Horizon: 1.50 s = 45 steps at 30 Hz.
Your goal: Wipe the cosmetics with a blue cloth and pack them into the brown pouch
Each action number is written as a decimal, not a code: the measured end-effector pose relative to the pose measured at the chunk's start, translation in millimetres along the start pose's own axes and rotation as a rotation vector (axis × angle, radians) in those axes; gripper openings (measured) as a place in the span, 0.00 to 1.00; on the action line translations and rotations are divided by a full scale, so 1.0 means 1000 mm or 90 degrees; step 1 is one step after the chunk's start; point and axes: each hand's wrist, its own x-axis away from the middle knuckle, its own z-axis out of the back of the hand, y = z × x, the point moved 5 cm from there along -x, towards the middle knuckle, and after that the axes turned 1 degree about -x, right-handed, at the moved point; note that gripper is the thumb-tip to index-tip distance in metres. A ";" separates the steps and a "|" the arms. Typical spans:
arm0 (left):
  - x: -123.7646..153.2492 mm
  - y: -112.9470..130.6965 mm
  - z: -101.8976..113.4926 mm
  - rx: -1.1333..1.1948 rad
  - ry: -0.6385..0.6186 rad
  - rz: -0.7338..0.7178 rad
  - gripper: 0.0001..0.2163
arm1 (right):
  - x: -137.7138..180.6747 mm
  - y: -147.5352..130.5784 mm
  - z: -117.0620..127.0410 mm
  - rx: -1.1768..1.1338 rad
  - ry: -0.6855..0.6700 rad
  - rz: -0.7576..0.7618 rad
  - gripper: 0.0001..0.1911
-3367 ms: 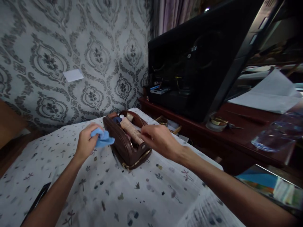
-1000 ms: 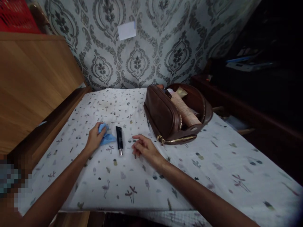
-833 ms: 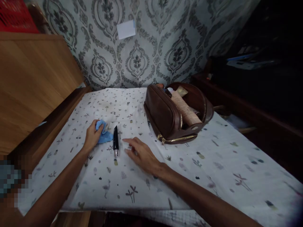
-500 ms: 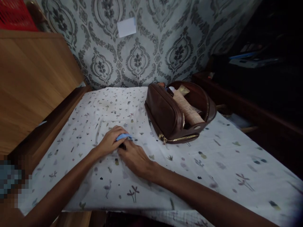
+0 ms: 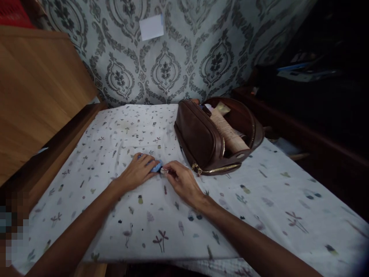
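My left hand (image 5: 137, 172) is closed over a small blue object (image 5: 156, 166) on the patterned cloth, its fingers hiding most of it. I cannot make out what kind of thing it is. At its right end a dark bit shows, then a small clear, shiny piece (image 5: 164, 171). My right hand (image 5: 186, 185) pinches that clear piece between thumb and fingers; whether it is joined to the blue object is hard to tell. Just beyond my right hand lies a brown leather toiletry bag (image 5: 196, 134), unzipped, with a beige tube (image 5: 230, 132) inside.
White cloth with a plant and flamingo print (image 5: 144, 238) covers the bed-like surface. A wooden panel (image 5: 37, 92) rises at the left, with a red item behind it. Damask wallpaper (image 5: 164, 69) bears a white card (image 5: 152, 27). Dark furniture stands at the right.
My right hand has drawn to the right, away from my left hand, with the clear piece showing in its fingers. My left hand has flattened more over the blue object.
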 end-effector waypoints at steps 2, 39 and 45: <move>0.005 -0.014 0.000 0.018 -0.003 0.031 0.15 | -0.003 0.001 0.009 -0.015 0.030 0.005 0.07; -0.003 -0.003 -0.004 0.017 0.083 0.092 0.18 | -0.004 0.010 0.022 -0.175 0.076 -0.154 0.17; 0.008 -0.019 0.002 0.088 0.038 0.115 0.19 | -0.005 0.012 0.018 -0.191 0.066 -0.165 0.22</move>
